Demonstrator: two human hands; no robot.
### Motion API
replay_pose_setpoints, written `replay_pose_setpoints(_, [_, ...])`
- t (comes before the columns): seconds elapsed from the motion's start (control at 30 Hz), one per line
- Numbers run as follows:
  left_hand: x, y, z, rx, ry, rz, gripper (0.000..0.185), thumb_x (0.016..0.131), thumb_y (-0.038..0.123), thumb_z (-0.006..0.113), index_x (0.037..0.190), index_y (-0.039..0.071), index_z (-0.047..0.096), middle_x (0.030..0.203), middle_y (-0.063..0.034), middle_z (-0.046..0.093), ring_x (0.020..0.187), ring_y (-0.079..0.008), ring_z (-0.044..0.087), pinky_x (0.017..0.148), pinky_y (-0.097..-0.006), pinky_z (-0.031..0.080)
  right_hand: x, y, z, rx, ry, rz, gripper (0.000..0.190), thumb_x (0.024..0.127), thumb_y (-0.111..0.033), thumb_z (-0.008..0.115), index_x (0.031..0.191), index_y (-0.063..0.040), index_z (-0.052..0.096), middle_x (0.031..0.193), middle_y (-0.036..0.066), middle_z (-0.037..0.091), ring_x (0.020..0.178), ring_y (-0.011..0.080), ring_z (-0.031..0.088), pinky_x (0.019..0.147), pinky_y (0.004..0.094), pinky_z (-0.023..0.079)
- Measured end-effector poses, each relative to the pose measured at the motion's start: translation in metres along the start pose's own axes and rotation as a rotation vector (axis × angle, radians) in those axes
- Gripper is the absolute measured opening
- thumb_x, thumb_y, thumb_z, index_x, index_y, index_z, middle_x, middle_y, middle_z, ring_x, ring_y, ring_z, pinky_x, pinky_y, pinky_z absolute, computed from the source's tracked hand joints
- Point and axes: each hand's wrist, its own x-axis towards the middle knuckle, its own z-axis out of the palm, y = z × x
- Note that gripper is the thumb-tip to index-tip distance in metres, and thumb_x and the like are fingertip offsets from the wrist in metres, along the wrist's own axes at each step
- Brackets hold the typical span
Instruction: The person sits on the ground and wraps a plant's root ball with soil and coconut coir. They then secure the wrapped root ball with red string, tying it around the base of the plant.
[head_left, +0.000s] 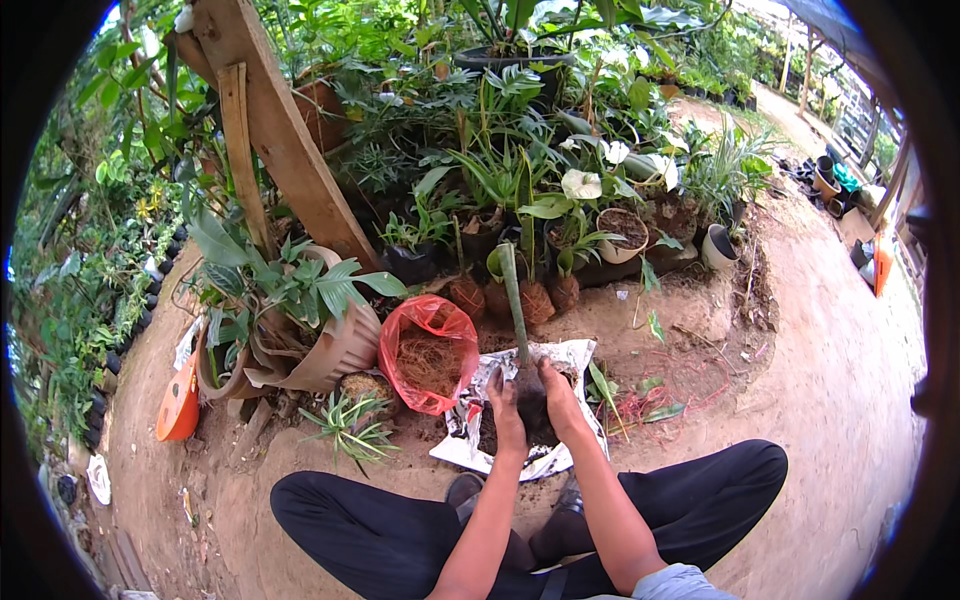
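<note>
My left hand (508, 414) and my right hand (559, 399) cup a dark ball of soil (531, 384) from both sides, with soil on the fingers. A thick green cylindrical plant cutting (513, 300) rises upright from the top of the ball. Beneath my hands a white plastic sack (577, 356) lies spread on the ground with loose dark soil on it. Left of the sack stands an open red plastic bag (429, 356) of brown coconut fibre. Behind are several fibre-wrapped root balls (536, 301) bound with red string, plants growing from them.
Tangled red string (694, 409) and cut leaves lie right of the sack. At left are large beige pots (330, 349), a small spiky plant (356, 435) and an orange container (178, 405). Potted plants crowd the back, near a slanting wooden beam (281, 127).
</note>
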Motion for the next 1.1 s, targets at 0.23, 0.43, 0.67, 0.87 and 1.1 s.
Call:
replay_pose_setpoints(0.23, [-0.016,0.023,0.017,-0.195,0.195,0.042,0.060,0.102,0.058,0.036,0.134,0.009,0.045,0.130,-0.0062,0.054,0.116,-0.0190,0.053,0.104,-0.0350,0.041,-0.014,-0.013,0.012,0.232,-0.098,0.105,0.059,0.083,-0.033,0.080,0.121,0.007,0.061,0.105,0.011,0.069,0.092,0.0150,0.065,0.084,0.0280,0.052])
replay_pose_setpoints(0.43, [-0.019,0.032,0.027,-0.093,0.126,0.078,0.072,0.098,0.067,0.033,0.133,0.005,0.046,0.132,-0.0132,0.053,0.121,-0.0243,0.051,0.106,-0.0386,0.040,-0.018,-0.020,0.018,0.344,-0.002,0.069,0.030,0.078,-0.017,0.077,0.097,0.003,0.067,0.089,0.008,0.070,0.078,0.0142,0.066,0.074,0.0276,0.054])
replay_pose_setpoints(0.67, [-0.007,0.034,0.018,-0.249,-0.059,-0.099,0.080,0.096,0.072,0.034,0.135,0.003,0.043,0.134,-0.0110,0.049,0.125,-0.0248,0.048,0.107,-0.0387,0.037,-0.019,-0.021,0.011,0.445,0.096,0.090,0.027,0.086,-0.022,0.074,0.100,-0.001,0.065,0.087,0.005,0.068,0.074,0.0135,0.065,0.071,0.0282,0.054])
replay_pose_setpoints(0.87, [-0.010,0.040,0.018,0.259,-0.145,0.401,0.096,0.084,0.074,0.056,0.142,-0.001,0.038,0.143,-0.0158,0.043,0.138,-0.0292,0.037,0.116,-0.0427,0.026,-0.012,-0.017,0.006,0.638,0.122,0.185,0.060,0.093,-0.062,0.053,0.105,-0.005,0.065,0.092,0.007,0.069,0.080,0.0193,0.067,0.076,0.0346,0.056])
replay_pose_setpoints(1.1, [-0.009,0.039,0.013,0.193,-0.282,0.312,0.097,0.075,0.057,0.080,0.143,0.000,0.039,0.144,-0.0166,0.043,0.135,-0.0296,0.044,0.112,-0.0406,0.036,-0.012,-0.027,0.001,0.388,0.155,0.246,0.085,0.096,-0.073,0.033,0.124,0.002,0.061,0.111,0.010,0.069,0.104,0.0212,0.062,0.096,0.0353,0.046])
